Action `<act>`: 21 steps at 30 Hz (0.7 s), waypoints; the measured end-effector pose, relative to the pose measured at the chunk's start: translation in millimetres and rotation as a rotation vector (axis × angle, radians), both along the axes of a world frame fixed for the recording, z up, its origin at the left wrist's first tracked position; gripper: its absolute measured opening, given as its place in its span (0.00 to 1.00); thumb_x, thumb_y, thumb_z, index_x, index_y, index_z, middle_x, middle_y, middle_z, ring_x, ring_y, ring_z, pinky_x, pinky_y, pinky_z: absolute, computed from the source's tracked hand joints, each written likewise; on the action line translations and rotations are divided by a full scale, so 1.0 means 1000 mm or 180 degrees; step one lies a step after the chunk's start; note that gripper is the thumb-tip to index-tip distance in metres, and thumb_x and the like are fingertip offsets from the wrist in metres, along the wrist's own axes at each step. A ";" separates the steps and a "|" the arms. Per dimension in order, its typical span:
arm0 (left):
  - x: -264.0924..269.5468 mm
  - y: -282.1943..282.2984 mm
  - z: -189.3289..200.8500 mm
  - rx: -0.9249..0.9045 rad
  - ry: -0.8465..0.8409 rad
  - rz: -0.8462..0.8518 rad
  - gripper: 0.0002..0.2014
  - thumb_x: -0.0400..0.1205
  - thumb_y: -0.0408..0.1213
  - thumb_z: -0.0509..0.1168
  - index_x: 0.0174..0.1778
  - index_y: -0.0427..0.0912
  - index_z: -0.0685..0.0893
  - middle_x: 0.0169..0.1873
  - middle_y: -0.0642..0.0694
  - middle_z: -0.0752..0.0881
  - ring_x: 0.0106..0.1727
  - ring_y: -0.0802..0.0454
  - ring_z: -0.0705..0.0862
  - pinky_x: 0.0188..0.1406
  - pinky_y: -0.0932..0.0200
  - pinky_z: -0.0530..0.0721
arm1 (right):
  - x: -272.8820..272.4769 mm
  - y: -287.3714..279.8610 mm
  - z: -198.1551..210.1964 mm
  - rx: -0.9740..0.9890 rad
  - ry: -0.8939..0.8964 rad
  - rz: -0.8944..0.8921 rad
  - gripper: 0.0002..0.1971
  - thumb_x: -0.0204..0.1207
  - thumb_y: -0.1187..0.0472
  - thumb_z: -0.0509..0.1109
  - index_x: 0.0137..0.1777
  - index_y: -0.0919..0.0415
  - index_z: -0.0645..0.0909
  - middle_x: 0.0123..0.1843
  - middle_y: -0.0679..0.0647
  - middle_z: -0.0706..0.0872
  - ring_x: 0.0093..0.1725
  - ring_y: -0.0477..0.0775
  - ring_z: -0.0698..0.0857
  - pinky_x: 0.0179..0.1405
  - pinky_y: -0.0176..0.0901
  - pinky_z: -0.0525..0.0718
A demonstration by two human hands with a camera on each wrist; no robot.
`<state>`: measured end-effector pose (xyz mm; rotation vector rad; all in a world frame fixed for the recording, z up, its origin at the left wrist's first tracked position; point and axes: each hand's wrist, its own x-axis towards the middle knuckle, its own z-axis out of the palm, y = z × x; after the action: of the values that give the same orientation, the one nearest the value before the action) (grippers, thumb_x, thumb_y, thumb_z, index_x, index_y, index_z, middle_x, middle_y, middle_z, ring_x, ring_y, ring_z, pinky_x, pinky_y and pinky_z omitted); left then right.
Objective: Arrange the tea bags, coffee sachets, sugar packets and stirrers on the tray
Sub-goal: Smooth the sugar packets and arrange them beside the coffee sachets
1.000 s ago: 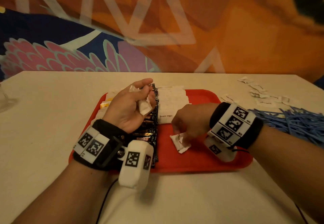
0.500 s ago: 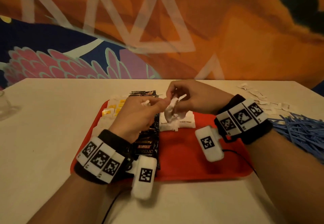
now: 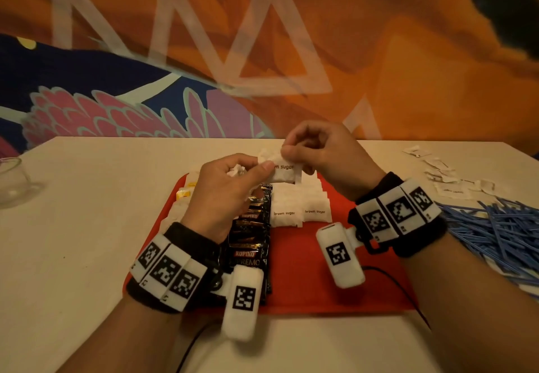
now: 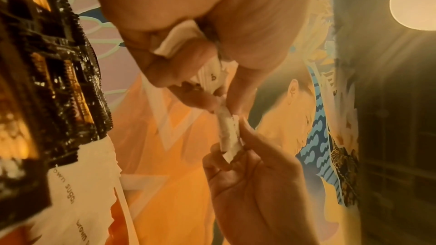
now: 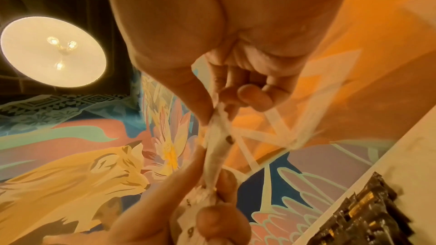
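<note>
Both hands are raised over the far part of the red tray [image 3: 306, 270]. Between them is one white brown-sugar packet [image 3: 284, 173]. My right hand [image 3: 291, 154] pinches its far edge and my left hand [image 3: 261, 168] pinches its near edge. The left hand also grips a small bunch of packets [image 4: 179, 40] in its curled fingers. In the wrist views the shared packet [image 4: 228, 133] [image 5: 217, 146] is stretched between the two pinches. On the tray lie yellow tea bags [image 3: 185, 194], a column of black coffee sachets [image 3: 250, 238] and two columns of sugar packets [image 3: 300, 206].
A heap of blue stirrers [image 3: 501, 227] lies on the table right of the tray. Loose white sugar packets [image 3: 446, 177] are scattered behind it. A clear glass [image 3: 11, 180] stands at the far left edge. Cables run from both wrist cameras.
My right hand lifted a packet off the tray's red floor and brought it up to the left hand. Both hands now hold it, higher and farther back over the tray.
</note>
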<state>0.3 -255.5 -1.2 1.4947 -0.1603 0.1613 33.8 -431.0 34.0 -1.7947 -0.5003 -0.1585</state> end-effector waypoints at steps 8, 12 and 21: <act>0.002 0.000 0.000 -0.0281 -0.0146 0.0130 0.02 0.78 0.33 0.74 0.42 0.44 0.89 0.32 0.45 0.85 0.29 0.54 0.80 0.14 0.66 0.67 | -0.003 0.002 -0.008 0.0335 0.0356 0.0123 0.14 0.63 0.51 0.78 0.42 0.60 0.85 0.42 0.55 0.87 0.41 0.50 0.83 0.36 0.44 0.79; 0.004 0.003 -0.002 -0.0273 -0.0181 0.0149 0.09 0.78 0.33 0.74 0.34 0.50 0.89 0.32 0.44 0.85 0.37 0.43 0.77 0.15 0.65 0.66 | -0.002 0.006 -0.005 0.1044 0.0638 0.0191 0.10 0.79 0.59 0.70 0.39 0.65 0.82 0.42 0.60 0.86 0.42 0.55 0.85 0.40 0.44 0.83; 0.005 0.005 -0.001 -0.0342 -0.0130 0.0057 0.07 0.73 0.48 0.74 0.32 0.51 0.88 0.32 0.41 0.82 0.30 0.50 0.76 0.15 0.64 0.65 | 0.000 -0.002 -0.011 0.0027 0.0117 0.0100 0.05 0.73 0.64 0.78 0.39 0.64 0.86 0.36 0.55 0.87 0.34 0.47 0.84 0.33 0.42 0.82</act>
<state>4.9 -250.5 -1.9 1.3867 -0.1687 0.2119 33.4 -433.1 22.9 -1.7773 -0.5006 -0.1054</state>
